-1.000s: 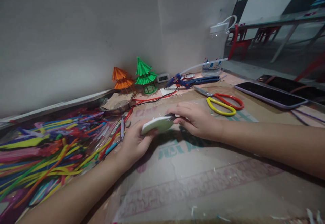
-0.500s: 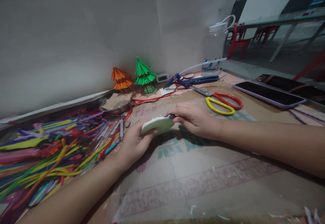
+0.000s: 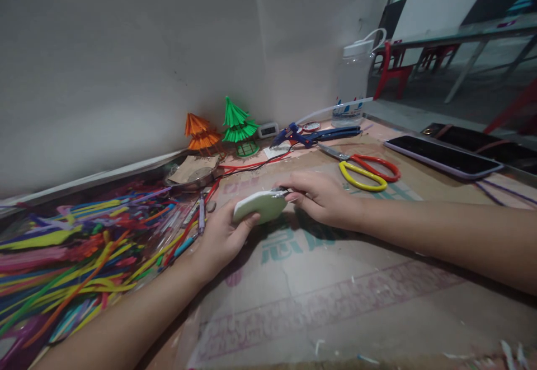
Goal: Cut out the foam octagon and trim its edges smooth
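My left hand (image 3: 224,234) grips a flat, rounded pale green piece (image 3: 264,209) with a thick white edge, thumb on its green face and fingers behind. At the right end of that piece, my right hand (image 3: 316,196) is closed in a pinch. A small dark item (image 3: 282,192) shows at its fingertips against the white rim; its kind is too small to make out. Both hands are raised a little over a cardboard sheet (image 3: 335,308) with printed lettering. Scissors (image 3: 363,171) with one red and one yellow handle lie beyond my right hand.
Colourful pipe cleaners (image 3: 75,263) heap at left. A blue glue gun (image 3: 289,135), a green tree-shaped craft (image 3: 239,126), an orange one (image 3: 200,133) and a water bottle (image 3: 350,84) stand near the wall. A phone (image 3: 442,156) lies at right. White scraps (image 3: 319,347) dot the near edge.
The dark item at my right fingertips has shifted slightly along the white rim. Both hands keep nearly the same places and grips.
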`<state>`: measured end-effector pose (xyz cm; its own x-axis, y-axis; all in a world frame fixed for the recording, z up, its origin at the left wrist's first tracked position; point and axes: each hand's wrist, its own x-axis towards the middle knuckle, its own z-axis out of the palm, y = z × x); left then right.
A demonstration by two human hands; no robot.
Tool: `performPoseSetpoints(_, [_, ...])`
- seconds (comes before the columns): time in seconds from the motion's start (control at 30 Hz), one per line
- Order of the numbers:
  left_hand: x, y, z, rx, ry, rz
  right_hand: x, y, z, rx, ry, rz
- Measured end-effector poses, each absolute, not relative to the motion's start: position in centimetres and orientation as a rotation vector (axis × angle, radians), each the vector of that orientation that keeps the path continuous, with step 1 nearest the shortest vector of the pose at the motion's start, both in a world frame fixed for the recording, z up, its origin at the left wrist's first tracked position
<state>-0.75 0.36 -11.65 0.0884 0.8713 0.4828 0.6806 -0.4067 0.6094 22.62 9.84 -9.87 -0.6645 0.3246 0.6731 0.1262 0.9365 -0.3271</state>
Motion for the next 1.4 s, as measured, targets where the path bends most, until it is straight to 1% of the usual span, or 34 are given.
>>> performPoseSetpoints(0.17, [-0.8,0.3,-11.6,2.205,1.566,1.206,22.6,9.6,-9.8,-0.317,-2.301,0.314])
performPoseSetpoints(0.37, [-0.6,-0.2,-11.1,2.304,1.579,1.010,22.6,8.9,-9.5,-0.295,-2.353,0.249])
performPoseSetpoints(0.77, [-0.7,-0.1,-11.2,2.291,1.550,1.019,22.7,9.2,-9.7,-0.264,-2.351,0.248])
performPoseSetpoints(0.87, [-0.7,0.0,-11.2,2.295,1.525,1.033,22.6,9.2,-9.9,-0.280,-2.314,0.338])
performPoseSetpoints(1.03, [-0.7,0.2,-11.7,2.191,1.493,1.231,22.3,9.6,-10.1,-0.453,-2.142,0.584])
performPoseSetpoints(1.13, [-0.8,0.5,-12.0,2.131,1.467,1.285,22.2,9.8,-10.2,-0.515,-2.116,0.697])
performPoseSetpoints(1.2, [-0.8,0.7,-12.0,2.149,1.433,1.304,22.2,9.8,-10.3,-0.486,-2.155,0.678])
performPoseSetpoints(1.4, [-1.1,1.0,-11.6,2.266,1.364,1.305,22.4,9.4,-10.2,-0.345,-2.329,0.445])
